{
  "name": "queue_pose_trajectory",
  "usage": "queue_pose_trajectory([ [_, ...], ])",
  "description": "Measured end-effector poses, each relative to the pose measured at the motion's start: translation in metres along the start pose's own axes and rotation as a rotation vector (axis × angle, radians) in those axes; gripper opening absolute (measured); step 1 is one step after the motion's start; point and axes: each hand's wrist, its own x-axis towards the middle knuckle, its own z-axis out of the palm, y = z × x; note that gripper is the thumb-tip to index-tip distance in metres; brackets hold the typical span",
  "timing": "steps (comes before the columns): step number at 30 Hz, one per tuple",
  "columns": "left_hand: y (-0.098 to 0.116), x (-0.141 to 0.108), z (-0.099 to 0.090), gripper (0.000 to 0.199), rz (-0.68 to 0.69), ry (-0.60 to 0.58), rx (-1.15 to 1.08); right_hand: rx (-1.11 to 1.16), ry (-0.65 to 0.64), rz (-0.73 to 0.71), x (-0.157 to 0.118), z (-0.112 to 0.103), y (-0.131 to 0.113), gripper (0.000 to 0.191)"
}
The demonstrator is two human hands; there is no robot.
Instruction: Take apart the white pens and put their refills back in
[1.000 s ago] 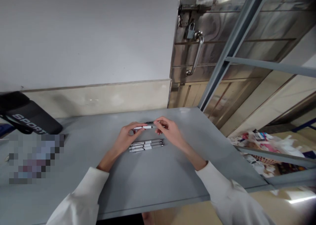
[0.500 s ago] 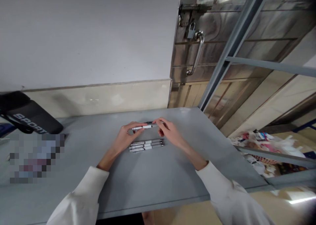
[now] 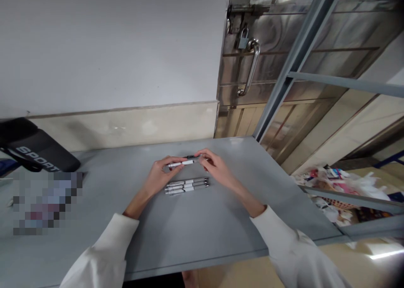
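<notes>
My left hand [image 3: 162, 170] is closed around a white and silver pen [image 3: 187, 162], held level above the table with the thumb and fingers. At the pen's right end, the fingers of my right hand [image 3: 214, 165] are pinched together on its clear tip section. A small black piece [image 3: 190, 156] shows just behind the pen, between the fingertips of both hands; whether it belongs to the pen I cannot tell. Below the hands, several similar white and silver pens [image 3: 187, 186] lie side by side on the grey table [image 3: 195, 229].
A black case marked SPORT [image 3: 41, 147] lies at the left, with a blurred-out item [image 3: 47, 201] in front of it. A wall [image 3: 110, 48] rises behind the table. At right stand a metal frame [image 3: 284, 81], a padlocked door [image 3: 246, 65] and a shelf with bags [image 3: 347, 182].
The fingers of my right hand have shifted slightly at the pen's right end, and more of its clear section shows between them. My left hand stays nearly still.
</notes>
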Motion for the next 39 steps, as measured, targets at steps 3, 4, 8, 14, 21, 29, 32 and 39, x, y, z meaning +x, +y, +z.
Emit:
queue_pose_trajectory([
  [3, 0.0001, -0.0001, 0.0001, 0.027, 0.009, 0.0, -0.009, 0.006, -0.014, 0.016, 0.0005, 0.0001, 0.0011, 0.03],
  [4, 0.0, 0.0, 0.0002, 0.027, 0.015, 0.001, -0.006, 0.012, -0.019, 0.019, 0.0006, 0.0002, 0.0016, 0.03],
  [8, -0.0001, 0.0003, 0.0002, 0.028, 0.033, 0.005, 0.01, 0.005, -0.029, 0.006, 0.0009, -0.0001, 0.0029, 0.023],
  [14, 0.0009, 0.0001, 0.0001, 0.027, 0.023, 0.01, 0.009, 0.033, -0.051, 0.018, 0.0005, -0.0002, 0.0032, 0.031],
  [21, -0.0007, 0.0, 0.0003, 0.027, 0.017, 0.004, -0.004, 0.021, -0.032, -0.013, 0.0004, 0.0004, 0.0024, 0.026],
  [29, 0.0005, 0.0, 0.0006, 0.026, 0.011, 0.004, -0.005, 0.04, -0.03, -0.002, 0.0008, 0.0008, 0.0043, 0.024],
  [32, 0.0004, 0.0001, 0.001, 0.026, 0.01, 0.003, -0.017, 0.019, -0.028, -0.012, 0.001, 0.0011, 0.0053, 0.026],
  [39, -0.0008, 0.0001, 0.0009, 0.027, 0.016, 0.002, -0.018, 0.021, -0.039, -0.007, 0.0009, 0.0002, 0.0036, 0.021],
])
